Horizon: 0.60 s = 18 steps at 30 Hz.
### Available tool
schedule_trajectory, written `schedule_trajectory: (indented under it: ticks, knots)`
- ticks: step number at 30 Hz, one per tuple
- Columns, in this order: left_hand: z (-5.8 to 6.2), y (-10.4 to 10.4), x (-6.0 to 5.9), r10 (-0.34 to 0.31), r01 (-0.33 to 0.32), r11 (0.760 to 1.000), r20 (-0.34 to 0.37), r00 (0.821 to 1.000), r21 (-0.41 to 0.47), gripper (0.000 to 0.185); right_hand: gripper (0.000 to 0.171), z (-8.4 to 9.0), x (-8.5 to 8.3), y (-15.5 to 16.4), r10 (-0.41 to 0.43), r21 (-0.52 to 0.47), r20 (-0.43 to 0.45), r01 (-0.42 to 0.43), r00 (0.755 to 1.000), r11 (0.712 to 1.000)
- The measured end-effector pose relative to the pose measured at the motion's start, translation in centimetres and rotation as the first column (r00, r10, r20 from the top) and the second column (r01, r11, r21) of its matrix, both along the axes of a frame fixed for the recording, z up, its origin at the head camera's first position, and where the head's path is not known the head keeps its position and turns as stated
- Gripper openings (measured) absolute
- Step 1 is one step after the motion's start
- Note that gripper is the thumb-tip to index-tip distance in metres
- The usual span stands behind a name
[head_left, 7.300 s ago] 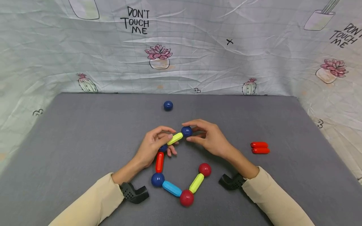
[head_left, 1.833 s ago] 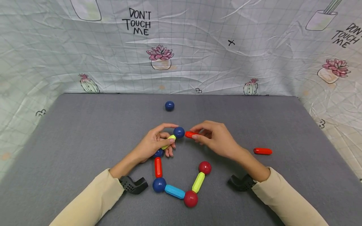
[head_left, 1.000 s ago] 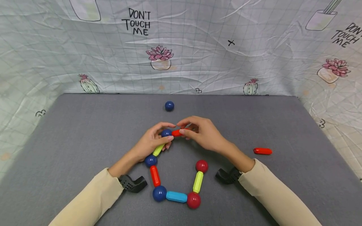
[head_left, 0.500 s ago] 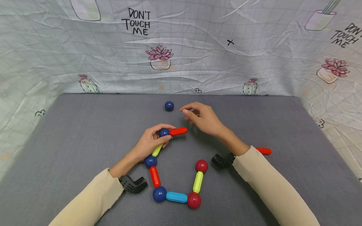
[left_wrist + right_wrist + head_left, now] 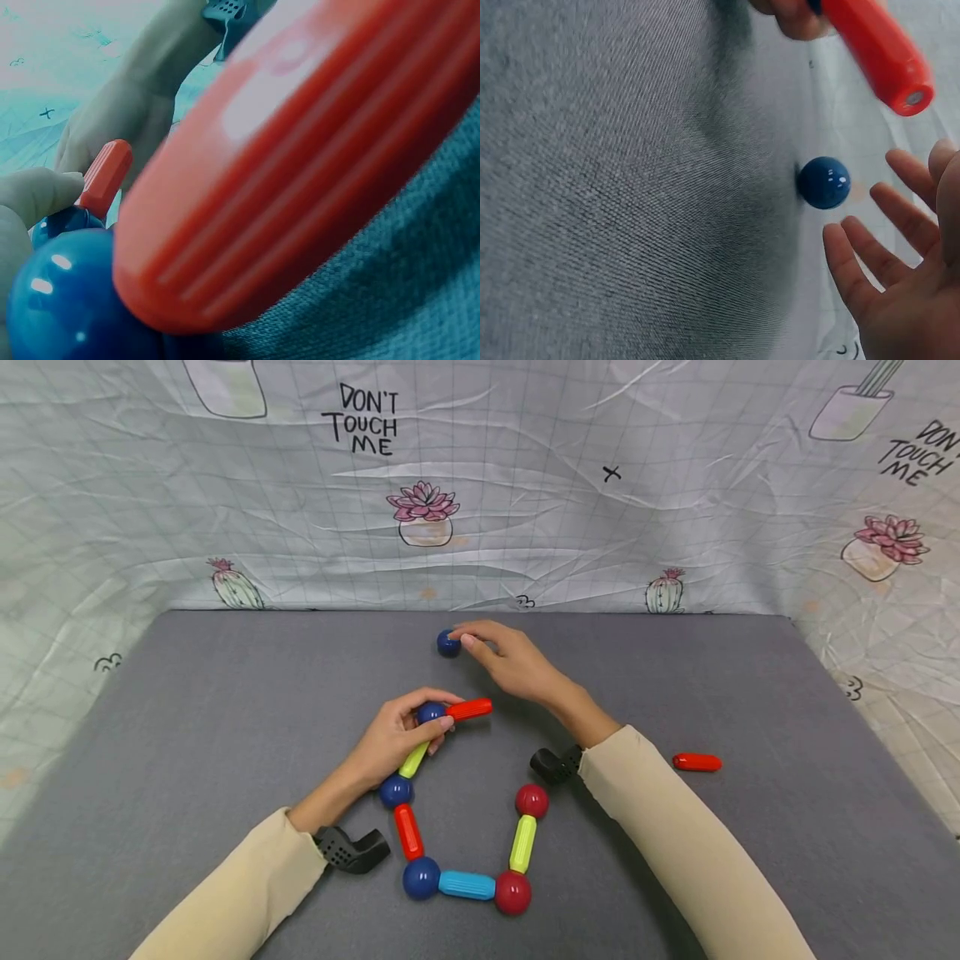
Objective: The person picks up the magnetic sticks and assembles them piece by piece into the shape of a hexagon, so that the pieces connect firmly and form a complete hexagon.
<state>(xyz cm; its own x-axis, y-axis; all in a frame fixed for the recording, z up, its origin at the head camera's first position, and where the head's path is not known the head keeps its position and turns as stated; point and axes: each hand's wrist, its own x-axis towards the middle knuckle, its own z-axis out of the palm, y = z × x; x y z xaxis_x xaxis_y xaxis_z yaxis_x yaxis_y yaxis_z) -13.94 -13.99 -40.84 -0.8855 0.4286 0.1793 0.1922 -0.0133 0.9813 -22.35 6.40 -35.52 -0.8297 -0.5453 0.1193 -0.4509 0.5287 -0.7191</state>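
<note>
In the head view, my left hand (image 5: 392, 737) pinches a blue ball (image 5: 430, 713) between thumb and fingers. A red magnetic rod (image 5: 471, 708) sticks out from that ball to the right, its far end free. From the same ball a yellow rod (image 5: 414, 761) runs down to another blue ball (image 5: 396, 791). My right hand (image 5: 517, 664) is at a loose blue ball (image 5: 445, 646) near the back, fingertips overlapping it in this view. The right wrist view shows its fingers spread beside this ball (image 5: 825, 182), not wrapped round it.
The chain continues through a red rod (image 5: 408, 832), blue ball (image 5: 422, 878), light blue rod (image 5: 467, 885), red ball (image 5: 513, 893) and yellow rod (image 5: 522, 843) to a red ball (image 5: 532, 801). A loose red rod (image 5: 697, 762) lies right. Patterned cloth (image 5: 540, 543) hangs behind.
A red rod has joined the blue ball in my left hand, and my right hand has let go of it. Then the right hand moved back and left to the loose blue ball.
</note>
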Motion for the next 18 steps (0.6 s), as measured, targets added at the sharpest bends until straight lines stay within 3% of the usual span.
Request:
schedule_trajectory:
  ticks: [9, 18]
  knots:
    - [0.1, 0.0, 0.0, 0.018, -0.017, 0.999, 0.009, 1.000, -0.050, 0.024, 0.036, -0.6, -1.2, -0.5, 0.175, 0.013, -0.009, -0.175, 0.985, 0.985]
    - [0.2, 0.0, -0.1, 0.008, -0.007, 0.997, 0.012, 1.000, -0.073, 0.023, 0.040, -0.3, -1.1, -1.2, 0.148, 0.146, 0.006, -0.148, 0.989, 0.978]
